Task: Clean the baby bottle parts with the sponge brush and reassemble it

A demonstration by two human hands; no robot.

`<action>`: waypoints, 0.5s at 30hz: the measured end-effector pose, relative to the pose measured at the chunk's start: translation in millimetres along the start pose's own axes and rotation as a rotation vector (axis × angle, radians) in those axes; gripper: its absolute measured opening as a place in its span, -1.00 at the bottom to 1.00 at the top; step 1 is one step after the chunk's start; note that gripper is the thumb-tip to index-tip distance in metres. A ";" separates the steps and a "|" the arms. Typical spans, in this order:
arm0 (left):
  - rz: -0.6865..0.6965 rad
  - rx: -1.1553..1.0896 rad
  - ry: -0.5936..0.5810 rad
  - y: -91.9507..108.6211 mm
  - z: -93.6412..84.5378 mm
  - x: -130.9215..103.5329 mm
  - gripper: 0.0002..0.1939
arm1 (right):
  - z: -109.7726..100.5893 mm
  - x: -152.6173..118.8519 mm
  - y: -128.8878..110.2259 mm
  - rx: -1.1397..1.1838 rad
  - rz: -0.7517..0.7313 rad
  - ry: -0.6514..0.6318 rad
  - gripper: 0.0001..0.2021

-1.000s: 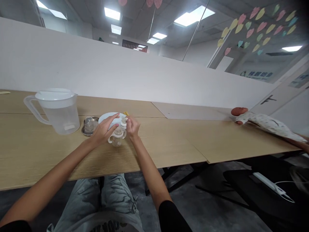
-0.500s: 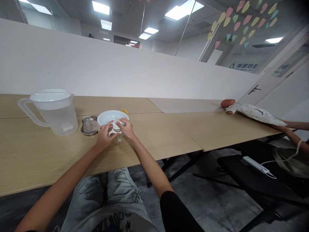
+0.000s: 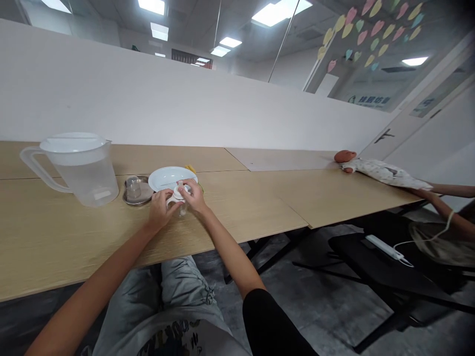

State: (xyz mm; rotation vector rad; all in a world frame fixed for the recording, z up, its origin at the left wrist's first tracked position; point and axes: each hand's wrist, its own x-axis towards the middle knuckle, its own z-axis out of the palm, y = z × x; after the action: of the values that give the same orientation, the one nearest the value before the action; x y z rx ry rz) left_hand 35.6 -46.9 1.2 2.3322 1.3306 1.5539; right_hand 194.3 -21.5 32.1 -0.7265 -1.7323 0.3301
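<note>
I have both hands together over the near part of the desk (image 3: 237,207), working on one small bottle (image 3: 182,211). It lies directly between them, just nearer to me than the white plate (image 3: 158,176). Its long axis looks upright, with the white cap (image 3: 177,194) uppermost; my fingers hide too much of the base for me to tell how it meets the desk.

My left hand (image 3: 161,210) is closed on the bottle's left side, where a white handle (image 3: 170,200) curves out. My right hand (image 3: 194,199) is clamped on the cap, thumb across its top and fingers round the far side. So what matters here is cap over bottle: the right hand is nearer the top, the left nearer the body. I can't tell whether cap and neck line up squarely, because the fingers cover that join.

To the left of the plate sits a metal tray (image 3: 138,201) with a clear cup (image 3: 132,186) on it, and further left stands the lidded jug (image 3: 87,173).
</note>
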 end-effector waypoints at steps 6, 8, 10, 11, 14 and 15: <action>0.006 0.026 -0.048 2.2 -2.7 1.9 -0.52 | 6.7 -11.6 -4.2 0.023 0.046 0.186 -0.67; 0.014 0.043 -0.068 1.5 -2.7 2.0 -0.50 | 7.1 -15.5 -2.9 -0.051 0.017 0.270 -0.69; 0.015 0.038 -0.061 -0.1 -1.8 1.6 -0.46 | 6.6 -18.2 -1.7 -0.116 -0.024 0.308 -0.69; 0.016 0.027 -0.047 -1.1 -1.1 1.2 -0.45 | 6.3 -19.1 -1.5 -0.154 -0.052 0.323 -0.69; 0.020 -0.002 -0.014 -2.9 0.7 0.4 -0.48 | 6.8 -21.3 -2.7 -0.261 -0.136 0.328 -0.67; 0.020 -0.001 -0.016 -2.8 0.8 0.3 -0.50 | 7.5 -22.0 -3.7 -0.287 -0.154 0.318 -0.67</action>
State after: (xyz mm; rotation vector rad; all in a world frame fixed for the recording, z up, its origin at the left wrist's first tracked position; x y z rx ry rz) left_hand 34.5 -44.6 -0.3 2.3596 1.3064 1.5381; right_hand 189.1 -36.9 15.1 -0.7974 -1.5336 -0.1384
